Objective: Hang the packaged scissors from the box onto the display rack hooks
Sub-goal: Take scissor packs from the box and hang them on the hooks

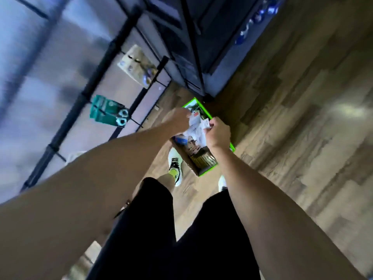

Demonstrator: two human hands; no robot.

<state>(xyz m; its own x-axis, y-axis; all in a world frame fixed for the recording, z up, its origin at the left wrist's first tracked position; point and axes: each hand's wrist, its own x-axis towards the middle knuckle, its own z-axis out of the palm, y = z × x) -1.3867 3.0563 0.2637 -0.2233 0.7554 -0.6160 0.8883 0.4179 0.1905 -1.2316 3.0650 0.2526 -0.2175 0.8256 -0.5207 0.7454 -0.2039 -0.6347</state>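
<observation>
Left hand (179, 120): curled, pinching white packages (194, 126).
Right hand (219, 134): gripping same packages' other edge.
Packages: between both hands, above green-rimmed box (203, 162).
Blur: heavy.

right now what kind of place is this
Probably a shop aisle being stocked: packaged scissors hang on display rack hooks, and an open box of packaged goods sits on the floor.

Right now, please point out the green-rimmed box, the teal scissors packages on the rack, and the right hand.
green-rimmed box (206, 172): head view, near rim.
teal scissors packages (105, 110): head view, card front.
right hand (219, 134): head view, back of hand.
</observation>
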